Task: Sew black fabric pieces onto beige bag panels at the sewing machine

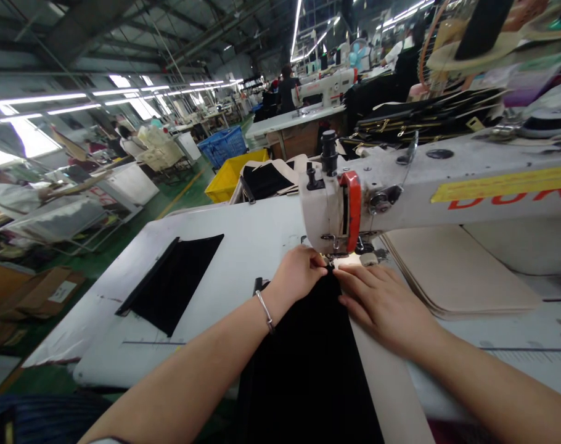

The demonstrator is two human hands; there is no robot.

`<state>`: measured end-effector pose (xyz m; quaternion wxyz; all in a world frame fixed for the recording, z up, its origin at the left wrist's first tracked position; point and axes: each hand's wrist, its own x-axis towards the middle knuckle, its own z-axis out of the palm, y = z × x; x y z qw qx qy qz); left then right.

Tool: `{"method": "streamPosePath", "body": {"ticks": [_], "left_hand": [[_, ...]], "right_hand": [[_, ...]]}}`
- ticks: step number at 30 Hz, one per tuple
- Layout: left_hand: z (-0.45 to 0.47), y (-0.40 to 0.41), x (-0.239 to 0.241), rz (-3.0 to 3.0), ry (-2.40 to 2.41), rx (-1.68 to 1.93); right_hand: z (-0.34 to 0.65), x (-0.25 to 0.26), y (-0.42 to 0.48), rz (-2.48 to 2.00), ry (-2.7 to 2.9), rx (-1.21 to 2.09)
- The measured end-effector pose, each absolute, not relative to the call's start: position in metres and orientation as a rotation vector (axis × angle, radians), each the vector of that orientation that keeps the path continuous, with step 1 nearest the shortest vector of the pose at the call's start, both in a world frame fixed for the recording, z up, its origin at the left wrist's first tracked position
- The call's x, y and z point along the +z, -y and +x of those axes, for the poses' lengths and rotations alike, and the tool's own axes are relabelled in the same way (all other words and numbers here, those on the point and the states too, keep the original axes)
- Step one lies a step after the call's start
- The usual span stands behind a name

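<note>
A long strip of black fabric point(308, 357) runs from my lap up to the needle area of a white sewing machine point(401, 185). My left hand point(296, 271), a silver bangle on its wrist, pinches the top edge of the fabric just under the presser foot point(338, 256). My right hand point(382, 302) lies flat with fingers stretched out, pressing the fabric's right edge beside a beige piece point(382, 382) under it. The needle itself is hidden behind my fingers.
Another black fabric piece point(174, 283) lies on the white table point(243, 246) to the left. A stack of beige panels point(456, 271) sits under the machine arm. A yellow bin point(229, 176) and a blue bin point(222, 145) stand beyond. Other workers sit at machines far off.
</note>
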<state>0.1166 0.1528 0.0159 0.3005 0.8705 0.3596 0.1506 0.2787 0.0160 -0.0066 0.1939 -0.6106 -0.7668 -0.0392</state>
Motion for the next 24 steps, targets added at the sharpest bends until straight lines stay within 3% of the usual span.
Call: {"method": "streamPosePath", "body": {"ticks": [14, 24], "left_hand": [[0.117, -0.15, 0.013, 2.431, -0.942, 0.499], [0.093, -0.123, 0.012, 2.756, -0.558, 0.469]], "right_hand": [[0.277, -0.004, -0.015, -1.726, 2.177, -0.109], [0.28, -0.005, -0.016, -1.7, 2.155, -0.072]]}}
